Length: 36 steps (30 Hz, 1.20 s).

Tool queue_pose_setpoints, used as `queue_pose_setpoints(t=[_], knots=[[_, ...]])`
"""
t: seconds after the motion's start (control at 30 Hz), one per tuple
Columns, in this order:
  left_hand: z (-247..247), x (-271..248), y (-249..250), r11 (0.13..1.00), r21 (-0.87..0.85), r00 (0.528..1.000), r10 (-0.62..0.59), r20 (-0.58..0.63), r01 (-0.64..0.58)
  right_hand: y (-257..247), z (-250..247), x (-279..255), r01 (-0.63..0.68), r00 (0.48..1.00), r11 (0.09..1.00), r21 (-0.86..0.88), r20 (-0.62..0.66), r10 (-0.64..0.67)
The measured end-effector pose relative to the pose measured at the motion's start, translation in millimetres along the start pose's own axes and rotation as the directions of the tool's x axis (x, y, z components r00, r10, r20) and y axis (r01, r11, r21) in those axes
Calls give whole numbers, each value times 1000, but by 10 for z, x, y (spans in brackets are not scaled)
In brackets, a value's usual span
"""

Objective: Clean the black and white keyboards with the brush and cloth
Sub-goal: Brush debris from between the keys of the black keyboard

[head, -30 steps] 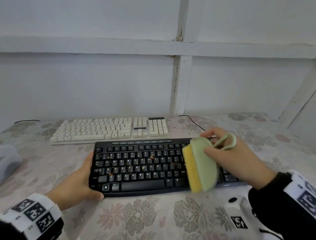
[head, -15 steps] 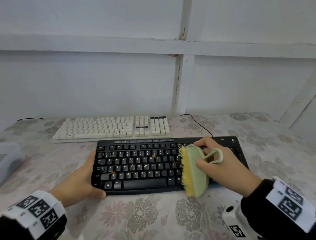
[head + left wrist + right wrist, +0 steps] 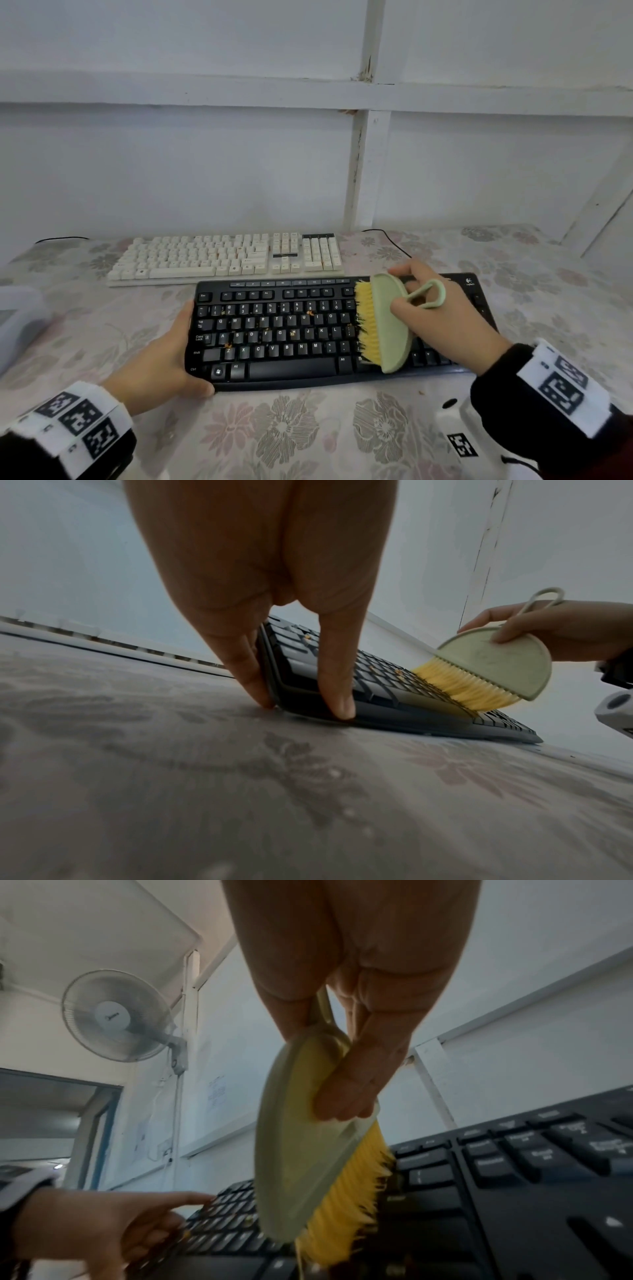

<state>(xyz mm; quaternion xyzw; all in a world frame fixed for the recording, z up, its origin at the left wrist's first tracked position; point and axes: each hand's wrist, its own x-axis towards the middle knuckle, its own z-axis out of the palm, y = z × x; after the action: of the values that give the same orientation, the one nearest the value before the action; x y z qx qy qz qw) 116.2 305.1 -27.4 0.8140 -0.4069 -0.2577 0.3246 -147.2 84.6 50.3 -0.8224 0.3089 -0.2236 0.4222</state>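
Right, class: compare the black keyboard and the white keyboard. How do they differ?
The black keyboard lies nearer the person; the white keyboard lies behind it, by the wall. The black one is held by the left hand and brushed with the brush in the right hand; the white one is untouched. Both lie flat on the flowered tablecloth.

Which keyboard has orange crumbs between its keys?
The black keyboard, nearer the person, under the brush; the white keyboard lies behind it, untouched.
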Motion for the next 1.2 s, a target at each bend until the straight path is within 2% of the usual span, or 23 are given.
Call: queue_pose_setpoints(t=[0.2, 0.3, 0.43, 0.53, 0.63, 0.77, 0.83, 0.97, 1.03, 1.1, 1.2], knots=[[-5, 18, -27, 999, -41, 1000, 27, 9, -27, 0, 21, -211, 0, 988, 1000, 14, 158, -3], [-5, 20, -24, 999, -30, 999, 32, 8, -32, -71, -66, -113, 8, 998, 997, 76, 61, -12], [-3, 3, 3, 1000, -16, 1000, 21, 8, -21, -107, -88, 93, 6, 996, 999, 54, -86, -1], [-6, -6, 26, 1000, 10, 1000, 13, 6, -13, -74, -30, 78, -22, 1000, 999, 24, -18, 22], [-3, -4, 33, 1000, 21, 1000, 6, 7, -6, -13, 44, -82, 11, 998, 998, -55, 69, -7], [-5, -4, 37, 1000, 16, 1000, 11, 8, -11, 8, 57, -242, -10, 980, 1000, -27, 200, 16], [-7, -7, 25, 1000, 15, 1000, 9, 4, -9, -40, -2, -216, -24, 984, 1000, 13, 174, 21], [-1, -20, 50, 1000, 17, 1000, 5, -1, -5, -185, -108, 12, 14, 1000, 993, 120, -28, -11], [-1, -29, 66, 1000, 21, 1000, 0, 1, 0, -220, -98, 137, 25, 995, 994, 102, -96, -15], [0, -34, 70, 1000, 26, 1000, -3, -2, 3, -226, -47, 213, 7, 996, 997, 77, -86, 0], [2, -34, 65, 1000, 26, 1000, -7, 4, 7, -198, 45, 194, -16, 1000, 998, 55, 16, 15]])
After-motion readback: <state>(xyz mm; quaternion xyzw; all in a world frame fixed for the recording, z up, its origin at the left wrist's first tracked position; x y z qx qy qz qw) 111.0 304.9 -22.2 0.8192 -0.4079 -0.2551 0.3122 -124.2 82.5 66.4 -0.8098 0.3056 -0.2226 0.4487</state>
